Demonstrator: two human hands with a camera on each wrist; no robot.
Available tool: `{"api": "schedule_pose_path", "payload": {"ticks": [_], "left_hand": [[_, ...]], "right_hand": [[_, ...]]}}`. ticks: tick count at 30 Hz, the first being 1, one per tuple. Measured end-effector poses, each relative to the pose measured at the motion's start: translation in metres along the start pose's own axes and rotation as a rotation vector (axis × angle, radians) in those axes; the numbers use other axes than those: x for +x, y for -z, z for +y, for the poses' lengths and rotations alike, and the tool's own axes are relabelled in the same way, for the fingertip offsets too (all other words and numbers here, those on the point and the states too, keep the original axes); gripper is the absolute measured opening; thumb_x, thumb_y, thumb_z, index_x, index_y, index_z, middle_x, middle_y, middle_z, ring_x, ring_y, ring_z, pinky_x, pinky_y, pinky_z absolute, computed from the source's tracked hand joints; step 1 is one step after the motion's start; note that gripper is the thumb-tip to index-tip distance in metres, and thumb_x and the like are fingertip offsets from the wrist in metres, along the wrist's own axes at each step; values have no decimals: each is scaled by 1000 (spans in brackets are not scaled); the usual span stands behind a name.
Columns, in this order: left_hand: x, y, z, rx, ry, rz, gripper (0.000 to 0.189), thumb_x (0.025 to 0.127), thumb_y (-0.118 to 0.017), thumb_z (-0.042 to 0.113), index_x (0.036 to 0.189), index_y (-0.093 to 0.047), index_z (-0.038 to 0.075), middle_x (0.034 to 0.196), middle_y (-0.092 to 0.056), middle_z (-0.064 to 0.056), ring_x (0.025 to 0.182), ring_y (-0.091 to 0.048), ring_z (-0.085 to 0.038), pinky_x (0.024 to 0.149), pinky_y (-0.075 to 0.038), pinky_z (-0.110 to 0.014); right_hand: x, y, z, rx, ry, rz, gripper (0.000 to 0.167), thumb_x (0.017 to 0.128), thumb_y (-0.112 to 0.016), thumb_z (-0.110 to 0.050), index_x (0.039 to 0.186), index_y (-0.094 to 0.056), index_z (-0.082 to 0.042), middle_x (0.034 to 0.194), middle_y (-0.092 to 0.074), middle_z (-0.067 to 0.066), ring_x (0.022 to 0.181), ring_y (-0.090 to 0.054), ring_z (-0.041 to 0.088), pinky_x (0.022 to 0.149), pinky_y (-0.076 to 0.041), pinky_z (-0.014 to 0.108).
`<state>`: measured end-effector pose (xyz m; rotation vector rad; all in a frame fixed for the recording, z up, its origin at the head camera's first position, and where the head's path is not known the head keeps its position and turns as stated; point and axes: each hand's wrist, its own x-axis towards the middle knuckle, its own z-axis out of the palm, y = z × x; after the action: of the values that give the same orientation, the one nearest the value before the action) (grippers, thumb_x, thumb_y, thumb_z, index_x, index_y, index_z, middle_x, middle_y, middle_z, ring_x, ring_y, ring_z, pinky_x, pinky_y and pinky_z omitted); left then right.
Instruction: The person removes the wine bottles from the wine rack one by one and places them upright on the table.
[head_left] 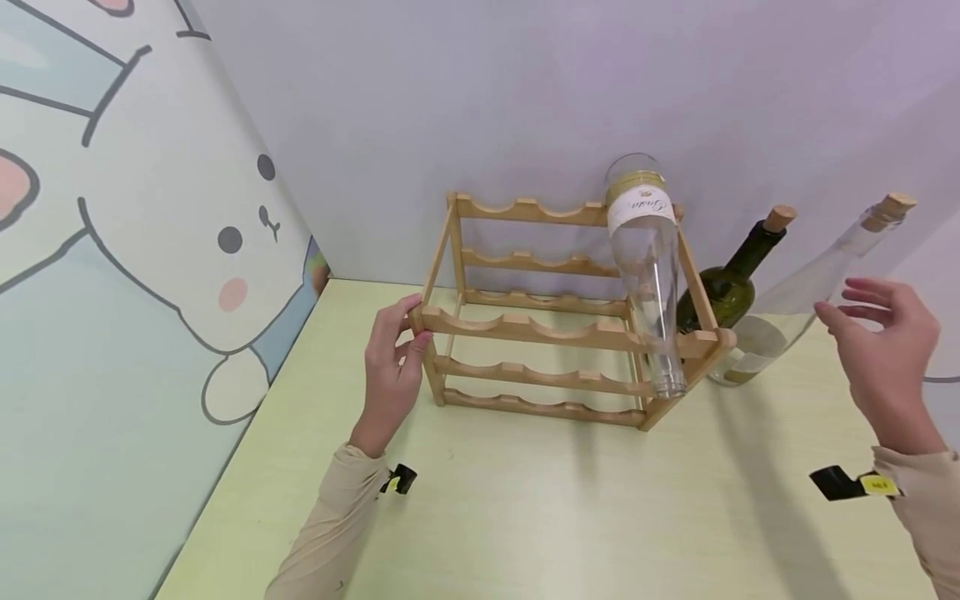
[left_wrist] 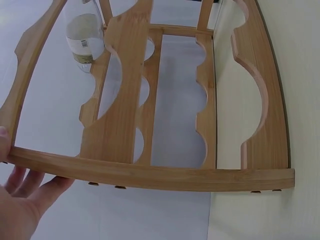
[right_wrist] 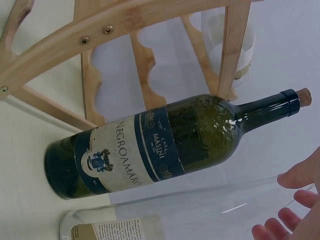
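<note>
1. The left hand [head_left: 392,362] grips a pale wooden rack [head_left: 517,328] with wavy bars, on a table [head_left: 487,500].
2. The right hand [head_left: 888,350], loose and holding nothing tightly, is by a tall see-through bottle [head_left: 802,302]; I can't tell if they touch.
3. The bottle, corked, stands right of the rack.

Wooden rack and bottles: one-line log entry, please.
left grip: holding corner of wooden rack; right grip: beside corked clear bottle, contact unclear; green bottle: corked, standing beside rack; second clear bottle: lying on top tier
</note>
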<state>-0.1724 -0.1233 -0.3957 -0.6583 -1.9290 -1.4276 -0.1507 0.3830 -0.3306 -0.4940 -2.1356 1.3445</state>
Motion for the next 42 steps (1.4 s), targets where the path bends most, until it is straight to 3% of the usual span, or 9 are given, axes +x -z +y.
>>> {"api": "schedule_pose_path", "payload": {"ticks": [9, 16, 22, 28, 35, 42], "left_hand": [[4, 1, 15, 9, 53, 32, 45, 85, -65, -7, 127, -56, 7, 120, -51, -11, 104, -57, -22, 80, -56, -32], [10, 3, 36, -6, 101, 65, 44, 81, -67, -12, 123, -56, -3, 114, -54, -17, 103, -56, -23, 81, -55, -29], [16, 4, 64, -20, 92, 118, 39, 79, -65, -18, 116, -55, -14, 109, -53, -27, 101, -55, -29, 83, -55, -33], [15, 5, 58, -59, 49, 181, 35, 79, -64, -19, 112, -59, -10, 110, -57, -21, 105, -56, -29, 86, -53, -35], [15, 2, 63, -114, -7, 196, 34, 79, -63, -20, 111, -60, -9, 109, -58, -18, 105, -56, -32, 94, -48, -41], [20, -3, 73, -137, -43, 182, 33, 78, -61, -22, 109, -59, -11, 109, -58, -19, 105, -56, -34, 99, -44, -43]], "right_hand": [[-27, 4, -4, 318, 49, -133, 22, 84, -67, 4, 105, -62, 0, 94, -61, 0, 77, -62, 4, 57, -52, 12], [-45, 6, -14, 546, 113, -270, 22, 81, -64, 14, 102, -61, 9, 90, -64, 9, 75, -67, 13, 55, -55, 20], [-60, 3, -24, 521, 179, -399, 24, 82, -61, 17, 105, -58, 14, 94, -64, 10, 79, -67, 15, 60, -56, 21], [-72, -1, -29, 401, 237, -518, 33, 83, -59, 18, 115, -55, 12, 103, -64, 10, 89, -65, 12, 70, -55, 18], [-78, -10, -31, 67, 332, -590, 42, 84, -63, 13, 124, -53, 3, 111, -62, 2, 99, -60, 7, 78, -50, 11], [-82, -28, -27, -5, 277, -609, 33, 83, -68, 6, 113, -53, 0, 99, -66, -10, 87, -65, 4, 71, -53, 14]]}}
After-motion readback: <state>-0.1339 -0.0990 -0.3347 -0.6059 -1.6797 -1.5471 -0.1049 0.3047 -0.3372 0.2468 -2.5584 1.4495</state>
